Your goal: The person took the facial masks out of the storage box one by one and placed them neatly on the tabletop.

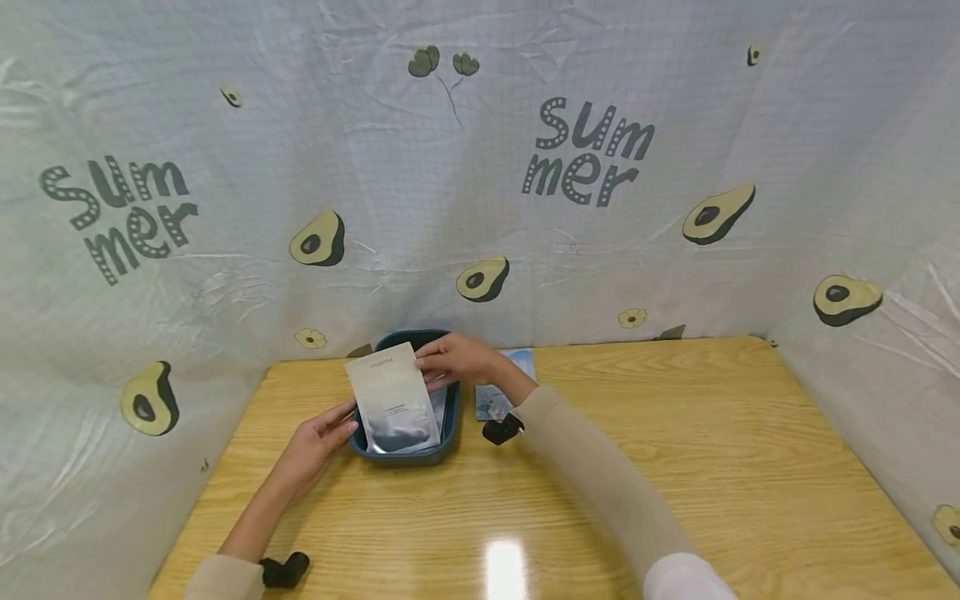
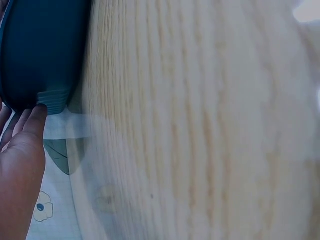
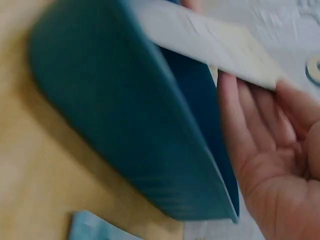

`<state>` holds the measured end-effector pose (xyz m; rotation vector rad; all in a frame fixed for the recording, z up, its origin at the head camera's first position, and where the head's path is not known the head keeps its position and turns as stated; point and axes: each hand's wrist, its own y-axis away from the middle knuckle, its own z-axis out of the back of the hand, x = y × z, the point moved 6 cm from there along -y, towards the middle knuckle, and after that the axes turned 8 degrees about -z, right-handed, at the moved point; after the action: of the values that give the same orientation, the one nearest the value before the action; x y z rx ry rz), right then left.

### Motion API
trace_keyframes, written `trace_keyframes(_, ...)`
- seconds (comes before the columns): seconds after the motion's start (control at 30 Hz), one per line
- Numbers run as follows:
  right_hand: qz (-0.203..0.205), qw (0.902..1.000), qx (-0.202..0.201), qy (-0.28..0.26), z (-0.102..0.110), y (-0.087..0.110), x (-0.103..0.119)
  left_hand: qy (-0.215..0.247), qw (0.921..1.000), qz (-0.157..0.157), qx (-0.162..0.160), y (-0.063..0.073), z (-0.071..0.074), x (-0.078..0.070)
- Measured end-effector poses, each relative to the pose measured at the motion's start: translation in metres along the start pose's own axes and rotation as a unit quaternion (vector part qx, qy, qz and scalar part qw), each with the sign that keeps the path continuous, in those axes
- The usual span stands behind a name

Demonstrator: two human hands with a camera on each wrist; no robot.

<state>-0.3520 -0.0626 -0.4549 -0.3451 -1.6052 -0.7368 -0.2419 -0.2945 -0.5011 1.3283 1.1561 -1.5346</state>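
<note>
A silvery white sheet mask packet lies tilted across the opening of a dark blue plastic bin. My right hand pinches the packet's right edge between thumb and fingers, close over the rim. In the right wrist view, the packet slants above the bin wall. At the bin's left side is my left hand, its extended fingers touching the ridged outer wall in the left wrist view. Another packet shows partly inside the bin, mostly hidden by the first.
A light blue printed packet lies on the wooden table right of the bin, partly behind my right wrist. Behind the table hangs a white curtain with avocado prints. Each wrist carries a small black camera.
</note>
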Motion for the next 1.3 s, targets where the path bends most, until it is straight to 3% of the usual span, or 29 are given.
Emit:
trace_keyframes(0.13, 0.011, 0.9986, -0.036, 0.038, -0.01, 0.009, -0.008, 0.001, 1.0, -0.006, 0.0, 0.0, 0.0, -0.001)
trace_keyframes(0.27, 0.04, 0.9925, -0.101, 0.055, -0.018, 0.017, -0.013, -0.001, 1.0, -0.004, 0.001, 0.0, 0.0, -0.002)
trace_keyframes(0.43, 0.084, 0.9745, -0.187, 0.092, -0.028, 0.023, -0.014, -0.002, 1.0, -0.002, -0.003, -0.001, 0.002, -0.002)
trace_keyframes(0.57, 0.112, 0.9603, -0.231, 0.108, -0.034, 0.026, -0.013, 0.002, 0.9999, -0.01, 0.002, -0.002, 0.001, -0.002)
trace_keyframes(1.0, 0.11, 0.9568, -0.231, 0.139, -0.042, 0.027, -0.016, -0.007, 0.9998, -0.013, -0.011, -0.002, 0.002, -0.001)
trace_keyframes(1.3, 0.095, 0.9549, -0.26, 0.106, -0.035, 0.03, -0.019, -0.017, 0.9998, 0.009, -0.007, -0.002, 0.0, 0.001)
